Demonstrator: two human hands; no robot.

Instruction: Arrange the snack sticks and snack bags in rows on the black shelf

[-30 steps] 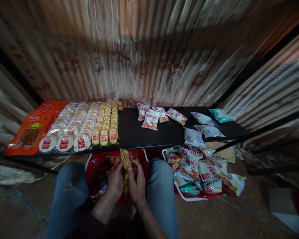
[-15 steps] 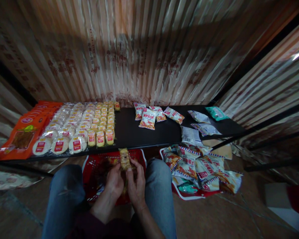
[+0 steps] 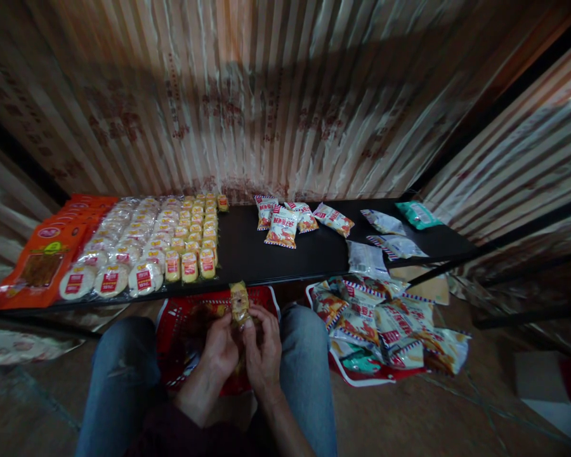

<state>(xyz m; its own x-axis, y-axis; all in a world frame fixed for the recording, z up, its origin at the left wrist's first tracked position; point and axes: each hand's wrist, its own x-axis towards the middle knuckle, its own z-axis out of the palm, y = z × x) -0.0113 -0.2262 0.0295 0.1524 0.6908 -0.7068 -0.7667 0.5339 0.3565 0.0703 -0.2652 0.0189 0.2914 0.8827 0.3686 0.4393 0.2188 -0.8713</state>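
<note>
Between my two hands, just in front of the shelf edge, is a small yellow wrapped snack cake, seen from its plain side. My left hand is closed on its lower left part. My right hand grips it from the right, thumb pressed on the wrapper. Below my hands a red basket stands between my knees; its contents are dark and partly hidden. On the shelf beyond stand rows of similar yellow wrapped cakes, beside rows of round white wrapped crackers.
Orange packets lie at the left end of the black shelf. Red-and-white snack bags, face-down bags and a green bag lie rightward. A second basket full of bags sits beside my right knee. A corrugated, sheeted wall closes the back.
Both hands still hold the yellow snack cake, with only a slight shift of the fingers. The view has moved a little; the things on the shelf have stayed in place.
</note>
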